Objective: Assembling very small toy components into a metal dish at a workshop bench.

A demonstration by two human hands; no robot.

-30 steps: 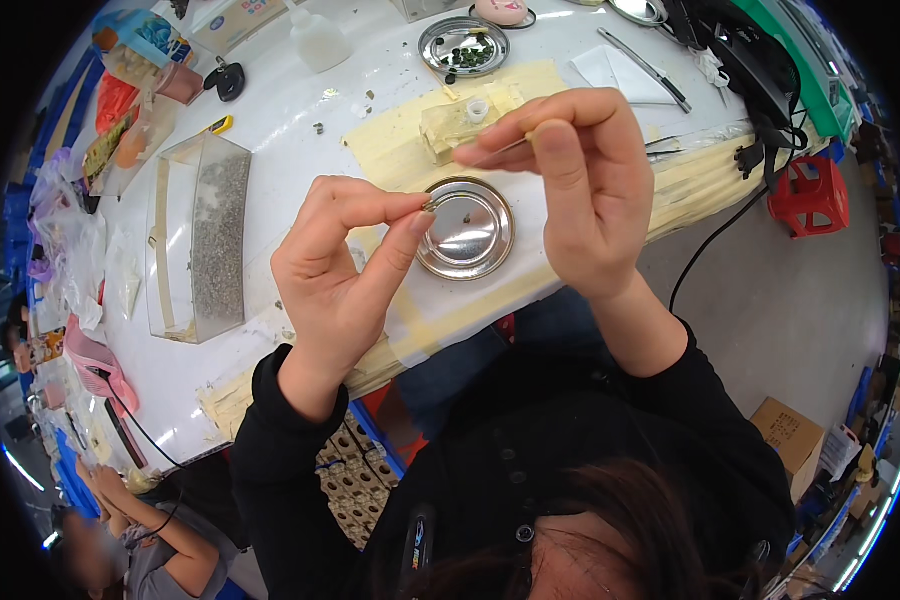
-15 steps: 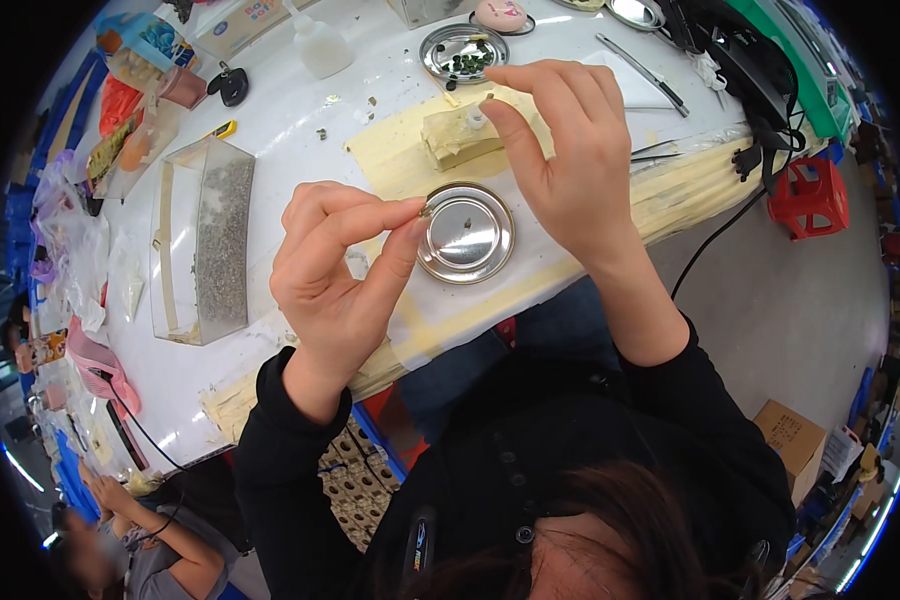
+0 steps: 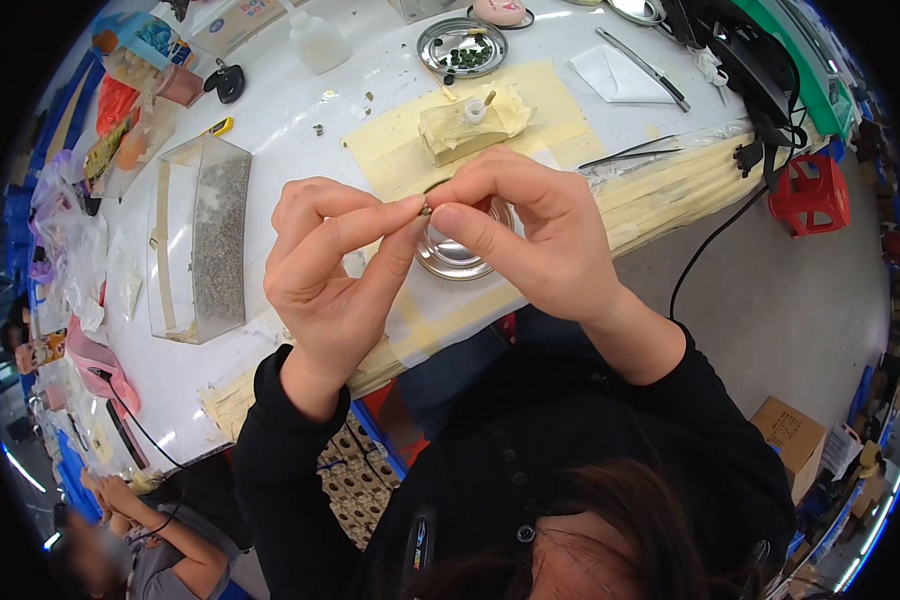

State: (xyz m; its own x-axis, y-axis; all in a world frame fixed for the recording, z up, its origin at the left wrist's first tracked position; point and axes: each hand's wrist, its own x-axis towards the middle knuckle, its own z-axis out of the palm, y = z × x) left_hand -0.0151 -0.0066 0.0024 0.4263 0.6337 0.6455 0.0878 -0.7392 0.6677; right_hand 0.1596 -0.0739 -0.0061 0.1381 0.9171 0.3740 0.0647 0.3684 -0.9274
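While left fingers (image 3: 385, 214) pinch a tiny piece (image 3: 426, 210), right fingers (image 3: 473, 230) sit slightly parted just beside it.

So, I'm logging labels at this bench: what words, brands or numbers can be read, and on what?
I don't copy print out, only say where it is:
White box: large letters, partly legible.
Blue bag: print, too blurred to read.
Carton: dark print, too small to read.
Dark strip on the black top: coloured mark, too small to read.
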